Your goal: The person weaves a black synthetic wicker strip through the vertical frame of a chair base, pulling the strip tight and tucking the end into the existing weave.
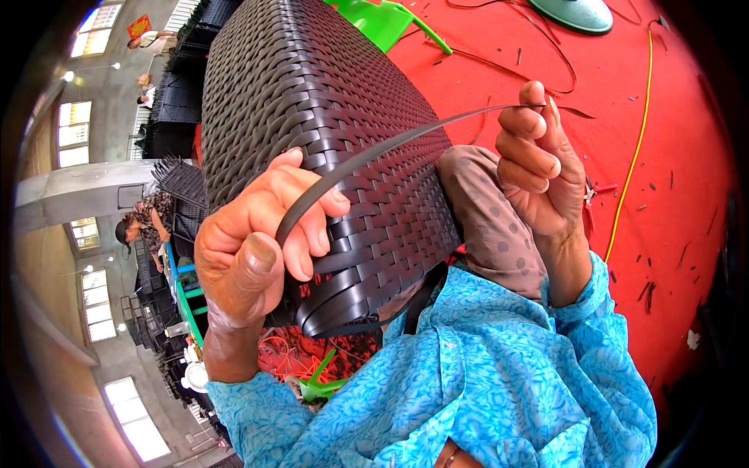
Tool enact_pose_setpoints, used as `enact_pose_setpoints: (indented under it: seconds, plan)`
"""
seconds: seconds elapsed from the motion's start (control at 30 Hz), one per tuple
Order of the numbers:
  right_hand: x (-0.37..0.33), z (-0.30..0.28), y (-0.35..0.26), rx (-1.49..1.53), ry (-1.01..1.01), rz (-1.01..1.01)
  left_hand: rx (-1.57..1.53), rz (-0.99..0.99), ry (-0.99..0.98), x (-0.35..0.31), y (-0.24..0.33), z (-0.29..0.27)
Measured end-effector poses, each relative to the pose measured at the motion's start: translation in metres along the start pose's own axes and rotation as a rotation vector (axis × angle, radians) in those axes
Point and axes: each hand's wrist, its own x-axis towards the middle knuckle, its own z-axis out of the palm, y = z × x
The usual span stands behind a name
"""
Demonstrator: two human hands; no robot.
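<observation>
A flat dark plastic weaving strip (390,143) arches from hand to hand across a black woven wicker piece (312,101). My left hand (261,226) has its thumb and fingers closed on the strip's lower end, beside the near corner of the weave. At the right, my right hand (538,160) pinches the strip between thumb and forefinger, its other fingers curled, with the free tip sticking out past them. Smooth bands loop round the near end of the woven piece, which leans against my knee (491,210).
Red flooring (499,70) carries strip scraps, a yellow cord (636,164) and red-handled pliers (591,204). A green plastic chair (378,23) and a round green base (573,12) are beyond. Another person (144,222) works at the left near stacked black woven pieces (183,86).
</observation>
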Motion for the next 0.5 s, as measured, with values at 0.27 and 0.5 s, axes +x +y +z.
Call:
enact_pose_setpoints:
  seconds: [0.27, 0.5]
  plan:
    - [-0.0051, -0.0051, 0.0008, -0.050, 0.004, 0.028, 0.011, -0.019, -0.051, 0.0001, 0.0021, -0.0039]
    - [-0.0094, -0.0098, 0.0046, -0.110, 0.047, -0.055, 0.019, -0.014, -0.069, 0.0022, 0.0013, -0.0017]
